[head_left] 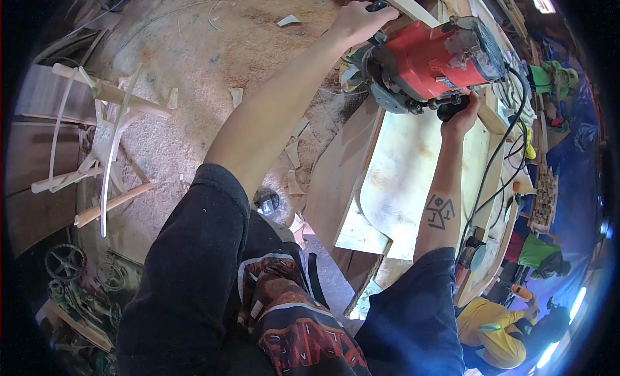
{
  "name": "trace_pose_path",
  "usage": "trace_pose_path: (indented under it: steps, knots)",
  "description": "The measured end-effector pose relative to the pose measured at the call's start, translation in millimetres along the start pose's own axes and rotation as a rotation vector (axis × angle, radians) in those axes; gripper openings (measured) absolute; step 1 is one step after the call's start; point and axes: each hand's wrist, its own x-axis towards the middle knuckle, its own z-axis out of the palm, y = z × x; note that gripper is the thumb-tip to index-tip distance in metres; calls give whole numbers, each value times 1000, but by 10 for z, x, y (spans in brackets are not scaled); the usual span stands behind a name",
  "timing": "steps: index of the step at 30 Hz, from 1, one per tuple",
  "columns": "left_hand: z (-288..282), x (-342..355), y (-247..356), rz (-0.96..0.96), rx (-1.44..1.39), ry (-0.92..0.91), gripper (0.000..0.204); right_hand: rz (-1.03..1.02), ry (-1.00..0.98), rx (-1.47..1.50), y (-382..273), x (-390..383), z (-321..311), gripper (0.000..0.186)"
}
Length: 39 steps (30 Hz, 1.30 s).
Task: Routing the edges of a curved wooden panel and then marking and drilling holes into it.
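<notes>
My left hand [363, 22], right hand [464, 115] grip knobs [454, 109] on scuffed red router [423, 61], upper right; pale wooden board [400, 169] below; cord [521, 103] loops right; sawdust [174, 43] upper left.

Behind the right hand [461, 115], a dark, angular tattoo [440, 212] marks the forearm [448, 172]. Well back from the left hand [363, 22], a wide dark sleeve [190, 253] ends in a hem [223, 179]; the shirt front [284, 298] bears a red-and-white print [307, 340].

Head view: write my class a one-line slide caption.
Left hand and right hand grip a red, cylindrical router by its black handles near a pale wooden panel.
</notes>
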Motion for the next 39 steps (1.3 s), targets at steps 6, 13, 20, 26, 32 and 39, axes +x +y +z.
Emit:
trace_pose_path:
  steps: [6, 13, 20, 26, 32, 39]
  knots:
    - [-76, -140, 60, 18, -12, 11, 52, 53, -55, 23, -29, -1, 28, 25]
    - [-117, -391, 126, 42, -29, 49, 47, 25, -137, 2, -89, -104, 53, 29]
    - [-87, -675, 98, 121, -99, 68, 39, 4, -99, 23, -48, -247, -147, 38]
    - [-187, -943, 149, 59, -108, 4, 48, 48, -152, 13, -134, -416, -334, 42]
    - [-180, -1057, 149, 76, -142, 17, 37, 31, -90, -15, -215, -496, -381, 43]
    - [-173, -929, 182, 144, -185, 35, 31, -13, -26, -22, -211, -569, -390, 46]
